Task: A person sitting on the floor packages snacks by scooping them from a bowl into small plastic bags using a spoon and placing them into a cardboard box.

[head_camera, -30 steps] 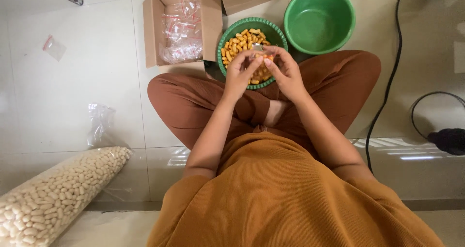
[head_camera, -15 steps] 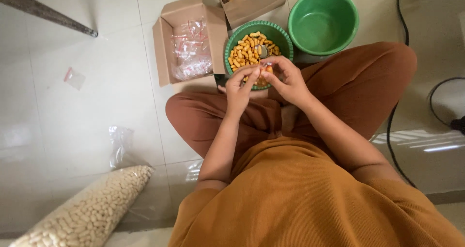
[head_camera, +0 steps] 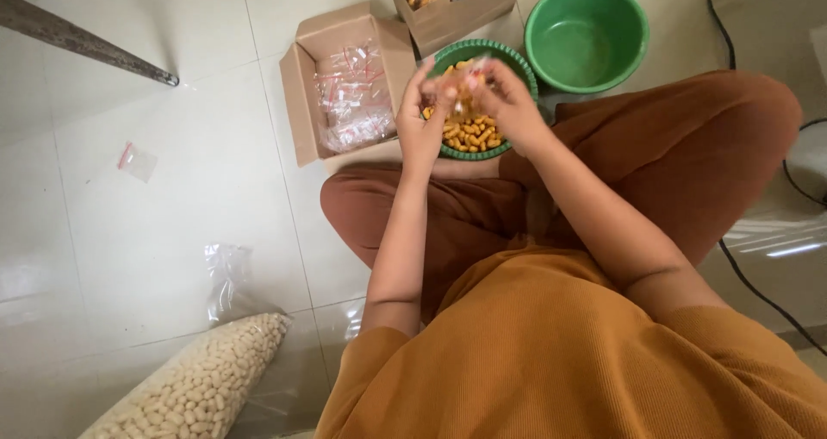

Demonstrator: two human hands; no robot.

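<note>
Pinched between the fingertips of both my hands is a small clear packet [head_camera: 465, 86] holding orange snack pieces, raised just above the green ribbed bowl [head_camera: 517, 60]. My left hand [head_camera: 422, 120] grips the packet's left edge, fingers pressed together on it; my right hand [head_camera: 508, 103] grips the right edge in the same way. The packet is blurred, so I cannot tell whether its top is sealed.

Observed from left to right:

- A dark metal bar [head_camera: 86, 41] runs aslant across the upper left of the pale tiled floor [head_camera: 172, 215].
- One small empty clear bag with a red strip [head_camera: 138, 161] lies alone on the tiles, well apart from everything else.
- A large clear sack of pale snack pieces [head_camera: 194, 387] lies at the lower left, its loose plastic neck toward my knee.
- An open cardboard box [head_camera: 297, 103] holds a heap of small clear bags with red strips, just beside the ribbed bowl.
- The ribbed bowl holds loose orange snack pieces [head_camera: 474, 133] and sits against my crossed legs.
- A second cardboard box [head_camera: 465, 12] behind it holds filled orange packets.
- A plain green basin [head_camera: 586, 34] stands to the right of the ribbed bowl.
- A black cable [head_camera: 758, 288] crosses the floor at far right.
</note>
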